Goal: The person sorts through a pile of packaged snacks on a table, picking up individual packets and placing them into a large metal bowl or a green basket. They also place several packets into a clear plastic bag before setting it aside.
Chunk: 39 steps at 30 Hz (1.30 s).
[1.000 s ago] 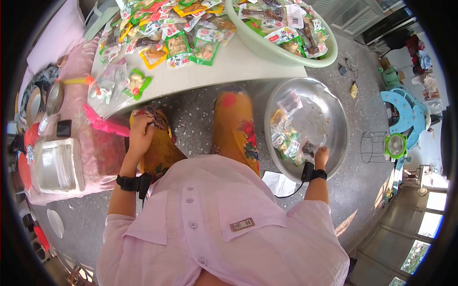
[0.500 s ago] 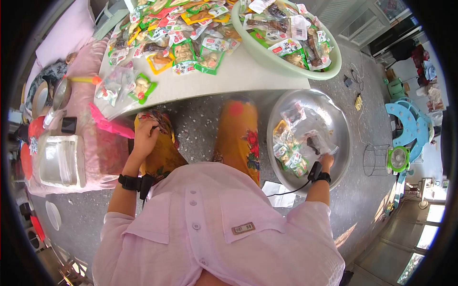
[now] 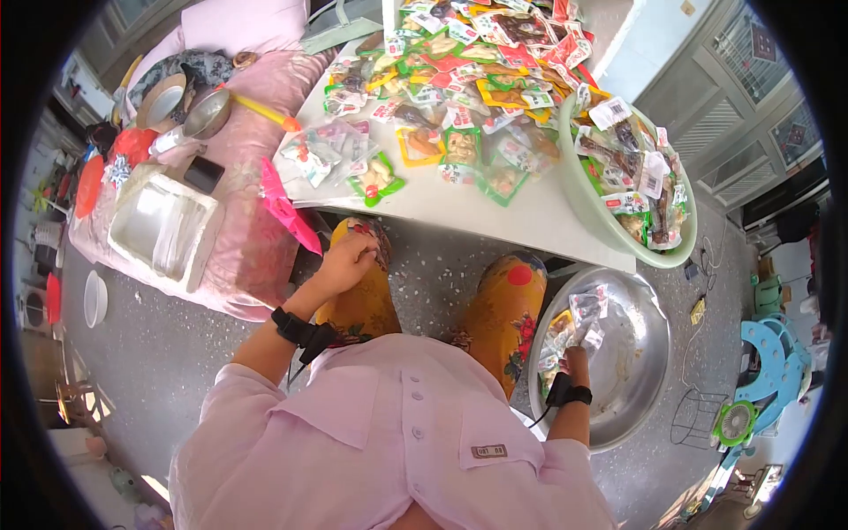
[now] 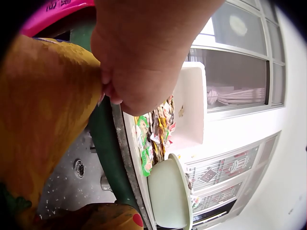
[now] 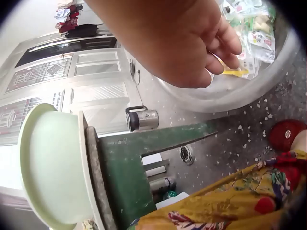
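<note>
My left hand (image 3: 346,263) rests on the left knee of the yellow flowered trousers (image 3: 358,305), its fingers loosely curled with nothing in them. The right hand (image 3: 576,364) is inside the steel basin (image 3: 638,389), low over the sealed food packets (image 3: 556,336) gathered along its left side. In the right wrist view the fingers of that hand (image 5: 201,52) bend loosely beside the packets (image 5: 261,38), and no packet shows between them. A clear packet with a white label (image 3: 589,305) lies just beyond the fingertips.
A white table (image 3: 530,221) carries a wide heap of packets (image 3: 459,79) and a pale green basin (image 3: 583,190) full of them. To the left is a pink-covered bed (image 3: 256,274) with a foam box (image 3: 132,208) and a phone (image 3: 204,174). A green fan (image 3: 735,422) stands at right.
My right hand has moved from the basin's right side to the packets at its left, and the dark-meat packet is out of its fingers. The head view has turned; the left hand stays on the knee.
</note>
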Motion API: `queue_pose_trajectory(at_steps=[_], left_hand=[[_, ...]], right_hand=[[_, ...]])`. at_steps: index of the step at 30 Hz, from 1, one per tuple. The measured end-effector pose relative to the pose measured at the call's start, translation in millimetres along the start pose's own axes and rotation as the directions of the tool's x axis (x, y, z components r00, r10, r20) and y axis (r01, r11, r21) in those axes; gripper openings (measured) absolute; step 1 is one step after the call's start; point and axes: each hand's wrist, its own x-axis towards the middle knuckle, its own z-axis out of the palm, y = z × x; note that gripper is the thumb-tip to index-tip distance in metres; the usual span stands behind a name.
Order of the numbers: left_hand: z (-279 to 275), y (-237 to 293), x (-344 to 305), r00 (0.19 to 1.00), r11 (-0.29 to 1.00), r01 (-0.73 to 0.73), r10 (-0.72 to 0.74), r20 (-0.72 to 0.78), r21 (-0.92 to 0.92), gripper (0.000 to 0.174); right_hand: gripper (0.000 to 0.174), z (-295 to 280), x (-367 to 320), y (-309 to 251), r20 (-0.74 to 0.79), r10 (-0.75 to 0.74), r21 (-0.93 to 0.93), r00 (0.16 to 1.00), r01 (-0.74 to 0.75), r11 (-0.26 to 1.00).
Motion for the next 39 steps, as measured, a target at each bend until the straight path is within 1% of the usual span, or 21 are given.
queue_pose_trajectory(at_steps=[3,4,5,6,8,9,11,14,15,18,20,23,25,28,29,31,32,33,34,36,39], left_hand=[[-10,1,-3,0.995,0.996,0.083,-0.085,-0.046,-0.040,0.014],[-14,3,-4,0.992,0.993,0.110,-0.114,-0.062,-0.052,0.013],[-20,1,-5,0.986,0.986,0.148,-0.153,-0.064,-0.073,0.013],[-23,-4,-7,0.979,0.985,0.152,-0.161,-0.127,-0.079,0.013],[-30,-16,-10,0.952,0.983,0.161,-0.178,-0.248,-0.088,0.013],[-37,-18,-11,0.935,0.973,0.211,-0.230,-0.269,-0.097,0.013],[-61,-23,-14,0.884,0.940,0.323,-0.342,-0.317,-0.112,0.014],[-96,-55,-19,0.854,0.921,0.327,-0.192,-0.483,0.211,0.016],[-107,-69,-19,0.826,0.886,0.374,-0.183,-0.534,0.274,0.017],[-145,-112,-22,0.753,0.747,0.506,-0.140,-0.643,0.431,0.022],[-168,-130,-29,0.712,0.614,0.603,-0.126,-0.691,0.509,0.028],[-197,-141,-43,0.576,0.445,0.757,-0.110,-0.810,0.478,0.039],[-222,-153,-57,0.480,0.277,0.861,-0.165,-0.862,0.427,0.048],[-258,-167,-84,0.301,0.143,0.952,-0.263,-0.917,0.271,0.050],[-266,-177,-96,0.252,0.098,0.967,-0.317,-0.914,0.233,0.052],[-282,-168,-109,0.208,0.103,0.978,-0.619,-0.758,0.184,0.050],[-290,-235,-142,0.316,0.264,0.946,-0.639,-0.701,0.187,0.048],[-291,-250,-156,0.420,0.293,0.907,-0.629,-0.654,0.302,0.044],[-288,-224,-150,0.455,0.310,0.890,-0.621,-0.638,0.333,0.034],[-291,-238,-162,0.618,0.382,0.786,-0.509,-0.599,0.487,0.024],[-299,-233,-163,0.646,0.335,0.751,-0.551,-0.528,0.569,0.028]], right_hand=[[0.012,-4,-18,-84,0.050,-0.139,0.368,0.989,0.111,0.923],[0.012,-2,-20,-104,0.061,-0.196,0.417,0.979,0.154,0.896],[0.024,3,-11,-113,0.088,-0.248,0.470,0.965,0.180,0.864],[0.023,5,-27,-142,0.045,-0.353,0.463,0.934,0.294,0.836],[0.023,16,-52,-189,-0.004,-0.401,0.474,0.916,0.355,0.806],[0.023,20,-63,-204,-0.051,-0.505,0.338,0.862,0.491,0.803],[0.022,35,-77,-230,-0.082,-0.711,0.050,0.698,0.716,0.697],[0.021,66,-72,-232,-0.175,-0.829,0.072,0.532,0.846,0.528],[0.017,69,-82,-239,-0.154,-0.833,0.068,0.532,0.846,0.528],[0.016,74,-84,-244,-0.063,-0.957,-0.273,0.282,0.918,0.289],[0.016,76,-91,-246,-0.076,-0.960,-0.317,0.271,0.906,0.281],[0.016,80,-92,-248,-0.094,-0.965,-0.374,0.244,0.890,0.261],[0.015,81,-90,-246,-0.103,-0.966,-0.381,0.239,0.887,0.260],[0.017,80,-84,-242,-0.071,-0.956,-0.388,0.284,0.876,0.288],[0.017,78,-83,-241,-0.064,-0.951,-0.406,0.301,0.863,0.301],[0.017,81,-86,-244,-0.062,-0.940,-0.435,0.336,0.838,0.328],[0.017,81,-88,-245,-0.073,-0.938,-0.435,0.340,0.835,0.337],[0.017,82,-90,-246,-0.083,-0.936,-0.434,0.342,0.833,0.343],[0.017,82,-90,-246,-0.091,-0.935,-0.430,0.342,0.834,0.347],[0.017,84,-89,-245,-0.108,-0.939,-0.420,0.326,0.841,0.340],[0.018,83,-91,-245,-0.107,-0.941,-0.413,0.322,0.846,0.337]])
